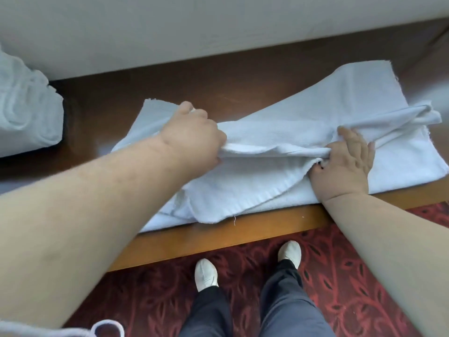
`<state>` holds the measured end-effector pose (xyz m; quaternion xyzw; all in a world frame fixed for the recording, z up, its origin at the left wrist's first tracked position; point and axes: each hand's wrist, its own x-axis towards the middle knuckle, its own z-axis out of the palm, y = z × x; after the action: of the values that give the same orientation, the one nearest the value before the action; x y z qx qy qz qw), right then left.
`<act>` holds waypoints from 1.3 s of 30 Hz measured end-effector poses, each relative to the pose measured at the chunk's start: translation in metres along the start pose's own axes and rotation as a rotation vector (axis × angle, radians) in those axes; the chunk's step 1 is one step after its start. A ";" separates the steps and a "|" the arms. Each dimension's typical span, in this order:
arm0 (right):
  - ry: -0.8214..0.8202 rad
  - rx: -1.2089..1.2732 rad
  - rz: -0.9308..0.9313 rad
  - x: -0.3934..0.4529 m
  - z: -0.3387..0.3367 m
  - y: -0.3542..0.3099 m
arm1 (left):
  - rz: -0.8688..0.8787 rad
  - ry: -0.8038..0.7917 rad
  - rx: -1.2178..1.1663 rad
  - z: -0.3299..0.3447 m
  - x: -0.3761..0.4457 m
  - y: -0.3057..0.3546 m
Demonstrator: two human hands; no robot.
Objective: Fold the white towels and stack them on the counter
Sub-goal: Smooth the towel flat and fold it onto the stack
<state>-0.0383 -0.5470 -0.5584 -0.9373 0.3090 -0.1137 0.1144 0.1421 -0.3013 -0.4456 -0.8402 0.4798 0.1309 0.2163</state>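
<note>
White towel (255,188) lies spread on the wooden counter (218,88); the left hand (194,135) curls its fingers round a raised fold, while the right hand (345,164) presses flat, fingers straight, at the fold's other end.

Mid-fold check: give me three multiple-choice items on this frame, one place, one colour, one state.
1. Where does the towel pile lie? A. left end of the counter B. right end C. on a chair
2. What colour is the carpet? A. green B. red C. blue
3. What is the left hand doing? A. hanging idle B. lying flat on bare wood C. gripping a fold of the towel
Answers: A, it sits at the far left on the wood; B, patterned red underfoot; C, its fingers curl round a raised fold.
</note>
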 end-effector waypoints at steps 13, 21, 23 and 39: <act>-0.019 -0.022 0.039 -0.001 -0.004 -0.004 | 0.144 0.131 -0.027 0.044 -0.090 -0.039; -0.006 -0.029 0.018 0.000 -0.005 -0.005 | -0.124 -0.105 -0.581 0.060 -0.107 -0.027; 0.005 -0.028 0.023 0.001 -0.005 -0.006 | -0.339 0.068 -0.742 0.060 -0.078 -0.046; -0.194 -0.226 -0.277 0.007 -0.029 0.010 | -0.392 -0.030 -0.565 0.061 -0.020 -0.080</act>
<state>-0.0468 -0.5638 -0.5324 -0.9843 0.1753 -0.0021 0.0207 0.2007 -0.2208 -0.4713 -0.9411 0.2507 0.2267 0.0030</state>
